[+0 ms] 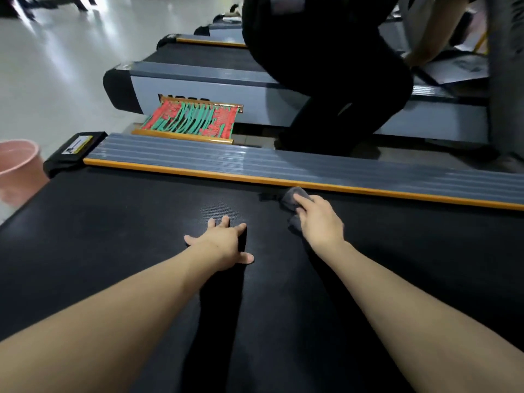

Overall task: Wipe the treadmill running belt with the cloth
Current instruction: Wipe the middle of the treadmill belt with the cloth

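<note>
- your left hand [222, 245] lies flat on the running belt [113, 251], fingers spread wide and straight, palm down, holding nothing.
- your right hand [319, 222] presses down on the cloth [292, 201], fingers laid over it and slightly bent; whether they curl round the fabric or only push on it, you cannot tell from here.
- the cloth is grey and crumpled, lying on the far side of the belt, just beside the orange strip [255, 178] that edges the side rail [255, 160]. part of it shows ahead of your fingertips and part pokes out beside your palm.
- the belt is black and finely textured, filling most of the lower view; both your bare forearms stretch out over it.
- the two hands are near each other but apart, the left nearer the middle of the belt, the right closer to the rail.
- the side rail is grey and ribbed, ending at a black end cap [73, 154] with a yellow label.
- a pink bucket [17, 168] stands on the floor at the left, past the belt's end.
- beyond the rail, a red and green mat [192, 120] leans against the next treadmill [212, 89].
- another person in dark clothes [326, 66] crouches by that next treadmill.
- the floor [71, 52] on the left is pale and glossy.
</note>
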The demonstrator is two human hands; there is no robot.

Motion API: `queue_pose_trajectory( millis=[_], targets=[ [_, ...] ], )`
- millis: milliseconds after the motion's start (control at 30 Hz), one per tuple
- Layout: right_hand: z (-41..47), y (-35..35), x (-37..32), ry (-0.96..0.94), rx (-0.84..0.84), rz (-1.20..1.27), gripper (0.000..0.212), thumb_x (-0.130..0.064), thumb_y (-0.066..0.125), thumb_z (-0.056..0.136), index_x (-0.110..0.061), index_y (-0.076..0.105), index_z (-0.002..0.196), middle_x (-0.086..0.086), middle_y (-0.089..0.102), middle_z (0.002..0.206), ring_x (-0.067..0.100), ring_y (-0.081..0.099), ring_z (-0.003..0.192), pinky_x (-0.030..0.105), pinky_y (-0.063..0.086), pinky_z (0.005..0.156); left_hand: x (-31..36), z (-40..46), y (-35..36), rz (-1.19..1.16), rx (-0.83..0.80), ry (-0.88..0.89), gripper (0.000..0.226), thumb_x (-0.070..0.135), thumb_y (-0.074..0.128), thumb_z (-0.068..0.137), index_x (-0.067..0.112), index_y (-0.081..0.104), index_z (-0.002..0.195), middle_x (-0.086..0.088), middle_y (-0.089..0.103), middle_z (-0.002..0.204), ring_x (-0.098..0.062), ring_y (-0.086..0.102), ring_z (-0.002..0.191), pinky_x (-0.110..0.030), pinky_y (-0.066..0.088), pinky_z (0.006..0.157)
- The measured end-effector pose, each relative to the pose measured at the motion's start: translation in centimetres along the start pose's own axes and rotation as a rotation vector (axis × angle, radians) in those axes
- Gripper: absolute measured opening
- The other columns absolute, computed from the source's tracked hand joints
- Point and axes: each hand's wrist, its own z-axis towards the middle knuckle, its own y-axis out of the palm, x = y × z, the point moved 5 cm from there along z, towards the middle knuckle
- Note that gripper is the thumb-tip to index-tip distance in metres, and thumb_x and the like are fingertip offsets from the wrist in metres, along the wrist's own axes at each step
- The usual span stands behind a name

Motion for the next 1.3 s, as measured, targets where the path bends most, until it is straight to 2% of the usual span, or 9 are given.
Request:
queue_pose_trajectory(
  millis=[200,333,500,633,800,967,1067,1167,1300],
  targets=[
    [-1.1,-3.1,8.2,0.272,0.183,-0.031,0.037,-0.026,0.057,0.097,-0.027,0.062,0.134,0.011,0.059,0.119,0.033,0.052,0.113,0.044,0.045,0.096,3.1,0.3,-0.2,-0.066,-0.049,0.022,0.111,0.069,0.076,0.070,0.050,0.008,0.155,0.007,-0.010,0.168,-0.024,-0.012,0.154,-0.084,0.016,0.102],
    [-0.5,-0.9,6.1,0.344,0.259,0.046,0.036,-0.015,0.062,0.091,-0.019,0.067,0.126,0.018,0.059,0.111,0.040,0.051,0.106,0.043,0.043,0.092,3.1,0.9,0.6,-0.052,-0.021,0.002,0.111,0.068,0.079,0.068,0.052,0.010,0.154,0.007,-0.012,0.167,-0.027,-0.010,0.154,-0.085,0.015,0.101],
    [2.0,4.0,-5.1,0.066,0.143,0.097,0.029,-0.016,0.058,0.085,-0.028,0.068,0.109,0.008,0.053,0.104,0.032,0.046,0.099,0.042,0.043,0.081,3.3,0.6,0.2,-0.044,-0.025,-0.008,0.108,0.067,0.077,0.071,0.053,0.010,0.154,0.007,-0.012,0.166,-0.029,-0.002,0.154,-0.082,0.018,0.103],
    [1.5,2.0,-0.6,-0.079,0.089,0.013,0.031,-0.017,0.058,0.091,-0.029,0.067,0.118,0.009,0.053,0.106,0.033,0.049,0.099,0.044,0.046,0.083,3.1,0.3,0.0,-0.070,-0.028,-0.018,0.108,0.067,0.078,0.070,0.055,0.011,0.153,0.009,-0.014,0.167,-0.026,-0.008,0.154,-0.082,0.015,0.105],
    [-1.2,-5.6,16.0,0.315,0.268,-0.025,0.034,-0.020,0.058,0.094,-0.027,0.068,0.126,0.015,0.053,0.112,0.039,0.050,0.105,0.045,0.046,0.093,3.1,0.2,0.0,-0.067,-0.020,-0.024,0.109,0.068,0.078,0.069,0.057,0.010,0.153,0.009,-0.014,0.167,-0.025,-0.009,0.154,-0.081,0.015,0.106],
    [-0.6,-4.4,13.6,0.555,0.311,-0.029,0.033,-0.016,0.055,0.093,-0.023,0.065,0.124,0.019,0.051,0.115,0.040,0.044,0.109,0.045,0.039,0.094,3.3,0.3,-0.1,-0.073,-0.004,-0.020,0.110,0.069,0.079,0.066,0.058,0.012,0.152,0.009,-0.011,0.167,-0.027,-0.002,0.155,-0.081,0.016,0.105],
    [0.6,-1.3,5.5,0.459,0.262,0.016,0.029,-0.017,0.059,0.089,-0.022,0.063,0.117,0.019,0.050,0.114,0.040,0.044,0.108,0.045,0.039,0.090,3.1,0.6,0.1,-0.065,0.005,-0.022,0.111,0.071,0.080,0.064,0.059,0.013,0.151,0.010,-0.010,0.167,-0.026,0.000,0.155,-0.081,0.018,0.104],
    [0.8,1.7,-1.7,0.185,0.163,0.027,0.033,-0.015,0.059,0.087,-0.026,0.061,0.117,0.015,0.049,0.111,0.036,0.043,0.105,0.044,0.043,0.088,3.0,0.8,0.2,-0.056,0.013,-0.022,0.110,0.072,0.079,0.063,0.059,0.013,0.151,0.011,-0.009,0.167,-0.024,-0.002,0.155,-0.081,0.018,0.103],
    [0.8,1.7,-1.8,-0.101,0.022,0.015,0.030,-0.019,0.053,0.094,-0.028,0.057,0.122,0.009,0.047,0.111,0.031,0.042,0.106,0.044,0.042,0.088,2.6,1.1,0.4,-0.048,0.010,-0.026,0.111,0.074,0.077,0.063,0.061,0.011,0.150,0.014,-0.012,0.166,-0.022,-0.010,0.154,-0.081,0.018,0.104]
  ],
)
